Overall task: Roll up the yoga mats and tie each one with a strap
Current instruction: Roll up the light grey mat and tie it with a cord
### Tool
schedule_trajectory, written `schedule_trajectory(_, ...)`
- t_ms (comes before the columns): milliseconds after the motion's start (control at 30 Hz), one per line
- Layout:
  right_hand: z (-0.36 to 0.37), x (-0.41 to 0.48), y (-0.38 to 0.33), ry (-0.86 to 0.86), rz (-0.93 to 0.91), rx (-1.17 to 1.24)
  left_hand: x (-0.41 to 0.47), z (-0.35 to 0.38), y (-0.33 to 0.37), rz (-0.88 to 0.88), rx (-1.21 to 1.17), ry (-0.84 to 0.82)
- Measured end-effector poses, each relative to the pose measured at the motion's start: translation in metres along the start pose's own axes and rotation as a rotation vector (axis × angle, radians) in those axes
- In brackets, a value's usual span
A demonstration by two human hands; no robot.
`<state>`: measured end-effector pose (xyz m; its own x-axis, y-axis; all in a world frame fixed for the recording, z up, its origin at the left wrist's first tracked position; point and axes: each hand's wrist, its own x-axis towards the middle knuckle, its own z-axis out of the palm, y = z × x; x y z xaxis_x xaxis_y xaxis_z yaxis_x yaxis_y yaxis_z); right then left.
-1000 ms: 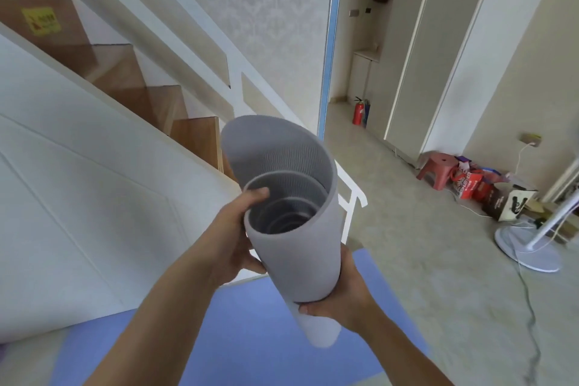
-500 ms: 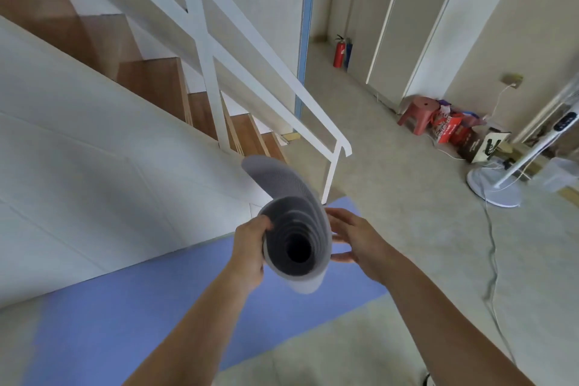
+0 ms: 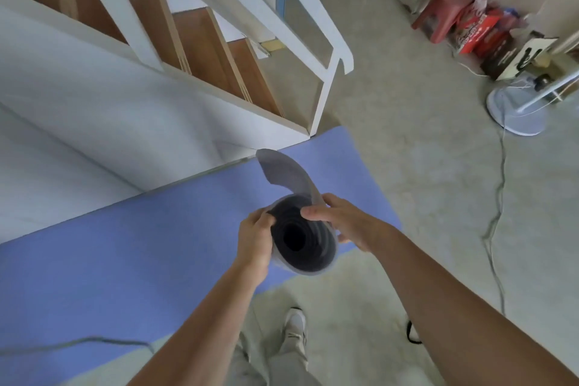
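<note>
While the person is standing on the pale floor, the head camera is looking down on both hands, which are holding a grey yoga mat (image 3: 316, 249) end-on, so that the spiral of its layers and the dark hole in the middle are facing the camera. The left hand (image 3: 255, 240) is curling around the left side of the roll and gripping it at the rim. The right hand (image 3: 344, 222) is gripping the right side, with its fingers bending over the top edge, just where the loose flap (image 3: 285, 172) of the outer layer is standing away from the roll and pointing toward the staircase (image 3: 203, 41). The roll is being held in the air above a blue mat (image 3: 125, 244), which is lying flat on the floor beside the stairs. A fan base (image 3: 517, 110) is standing well apart on the right. No strap is showing in this view.

I am judging that the roll is not yet closed, because the flap is hanging free. To do this step well, the left hand should be holding the core firm while the right hand is pulling the flap around and pressing it flat, so the layers are not loosening. Only then should a strap be going around it. The blue mat is waiting to be rolled after.
</note>
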<state>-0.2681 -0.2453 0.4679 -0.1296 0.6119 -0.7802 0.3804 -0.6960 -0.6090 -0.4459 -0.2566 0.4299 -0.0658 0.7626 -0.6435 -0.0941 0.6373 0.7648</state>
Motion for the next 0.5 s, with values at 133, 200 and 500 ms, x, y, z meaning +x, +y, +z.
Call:
schedule_trajectory(133,-0.015,0.065,0.022,0.022,-0.015,0.057,0.053,0.011,-0.023,-0.001,-0.019,-0.015)
schedule_trajectory(200,-0.025,0.087,0.02,0.067,-0.041,0.063,0.075,0.015,-0.021,0.038,-0.014,-0.028)
schedule_trajectory(500,-0.01,0.113,0.012,0.197,0.034,-0.39,0.099,0.012,-0.045,0.044,0.241,-0.1)
